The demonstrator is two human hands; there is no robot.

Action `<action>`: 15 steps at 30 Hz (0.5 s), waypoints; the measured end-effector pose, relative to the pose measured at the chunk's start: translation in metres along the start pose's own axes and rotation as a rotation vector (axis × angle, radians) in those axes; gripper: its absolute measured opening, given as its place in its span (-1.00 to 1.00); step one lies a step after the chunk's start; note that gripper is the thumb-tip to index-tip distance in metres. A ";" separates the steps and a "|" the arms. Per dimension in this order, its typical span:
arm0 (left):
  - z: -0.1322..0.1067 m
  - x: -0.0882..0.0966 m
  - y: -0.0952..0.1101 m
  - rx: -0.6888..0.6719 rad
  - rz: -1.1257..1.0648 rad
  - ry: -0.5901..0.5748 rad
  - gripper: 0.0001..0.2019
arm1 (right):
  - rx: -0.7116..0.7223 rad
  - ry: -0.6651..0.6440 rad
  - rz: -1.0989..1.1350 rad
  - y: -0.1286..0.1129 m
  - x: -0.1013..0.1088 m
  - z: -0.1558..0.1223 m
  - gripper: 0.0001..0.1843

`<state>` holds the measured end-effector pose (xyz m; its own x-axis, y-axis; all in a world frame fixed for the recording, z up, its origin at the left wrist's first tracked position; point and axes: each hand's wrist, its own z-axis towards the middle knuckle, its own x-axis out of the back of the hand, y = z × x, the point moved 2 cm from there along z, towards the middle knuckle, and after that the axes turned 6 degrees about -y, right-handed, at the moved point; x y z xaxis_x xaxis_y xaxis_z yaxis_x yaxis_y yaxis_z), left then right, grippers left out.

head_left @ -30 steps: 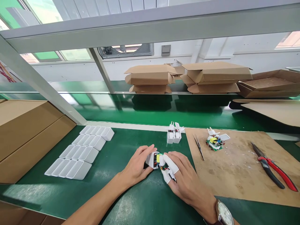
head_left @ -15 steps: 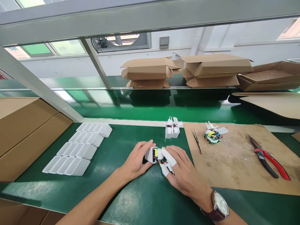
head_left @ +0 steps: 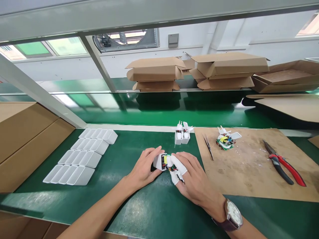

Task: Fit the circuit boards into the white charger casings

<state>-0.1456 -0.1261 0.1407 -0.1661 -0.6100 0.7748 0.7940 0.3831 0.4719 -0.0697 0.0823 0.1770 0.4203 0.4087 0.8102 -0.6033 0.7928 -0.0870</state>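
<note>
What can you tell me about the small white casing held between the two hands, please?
The white casing is a small, smooth, plastic-looking box with rounded corners, lying on its side low over the green mat. Its open end faces the right hand and shows a circuit board with a yellow part, partly inside. The left hand wraps the closed end; the right, with white covers on two fingertips, pinches the board end. Whether it rests on the mat is unclear.

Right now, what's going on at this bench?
A person's left hand grips a white charger casing on the green bench; the right hand, white cots on two fingers, pinches the circuit board in its open end. Empty casings lie in rows at left; tweezers and red-handled cutters lie on the cardboard mat at right.
</note>
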 end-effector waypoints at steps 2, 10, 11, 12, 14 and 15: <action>0.000 0.001 0.000 -0.004 0.000 -0.002 -0.16 | -0.001 0.000 -0.001 0.000 0.001 0.000 -0.50; 0.000 -0.003 0.002 0.001 -0.021 -0.011 -0.14 | 0.000 -0.015 0.056 0.001 -0.007 -0.004 -0.44; -0.001 -0.004 0.003 0.005 -0.034 -0.024 -0.14 | 0.001 -0.014 0.090 0.001 -0.007 -0.004 -0.43; -0.001 -0.005 0.003 0.011 -0.058 -0.047 -0.13 | -0.007 -0.013 0.142 0.002 -0.007 -0.004 -0.44; -0.002 -0.007 0.004 0.041 -0.150 -0.137 -0.08 | -0.045 -0.009 0.290 0.006 -0.003 -0.003 -0.43; -0.002 -0.008 0.003 0.061 -0.217 -0.198 -0.07 | -0.069 -0.007 0.374 0.008 -0.001 -0.003 -0.43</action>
<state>-0.1401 -0.1216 0.1350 -0.4439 -0.5370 0.7174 0.6917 0.3036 0.6553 -0.0731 0.0898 0.1733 0.1744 0.6728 0.7190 -0.6667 0.6180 -0.4166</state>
